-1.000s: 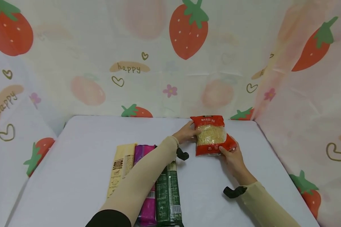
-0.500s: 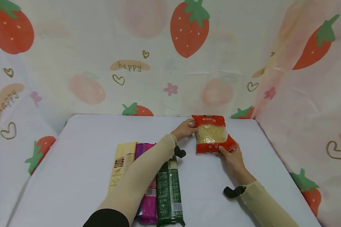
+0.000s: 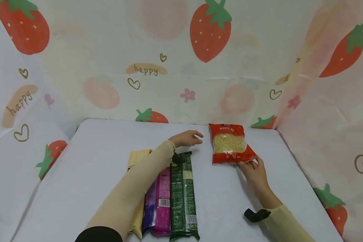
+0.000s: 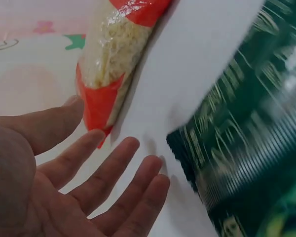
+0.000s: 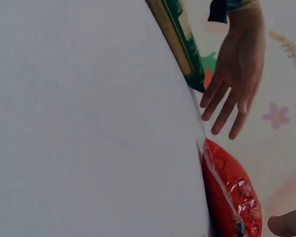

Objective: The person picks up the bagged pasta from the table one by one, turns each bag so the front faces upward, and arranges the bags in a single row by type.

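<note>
A red bag (image 3: 230,144) with a clear window over pale yellow, dry-looking food lies near the back right of the white table. My right hand (image 3: 255,176) is at the bag's lower right corner. Its thumb (image 5: 288,224) shows off the red plastic in the right wrist view, while the other fingers are mostly hidden there. Left of the bag, my left hand (image 3: 186,138) is held above the table with its fingers spread and nothing in them. A long green spaghetti packet (image 3: 183,198) lies below that hand, its end (image 4: 202,163) close by in the left wrist view.
Beside the green packet lie a purple and pink packet (image 3: 161,205) and a yellow packet (image 3: 137,156), partly covered by the left sleeve (image 3: 133,188). A strawberry-print cloth (image 3: 103,43) walls the back and sides of the table (image 3: 224,205).
My left hand has let go of the red bag and drawn back to the left. My right thumb has come off the bag's front, and that hand has slid slightly down. The view has shifted a little.
</note>
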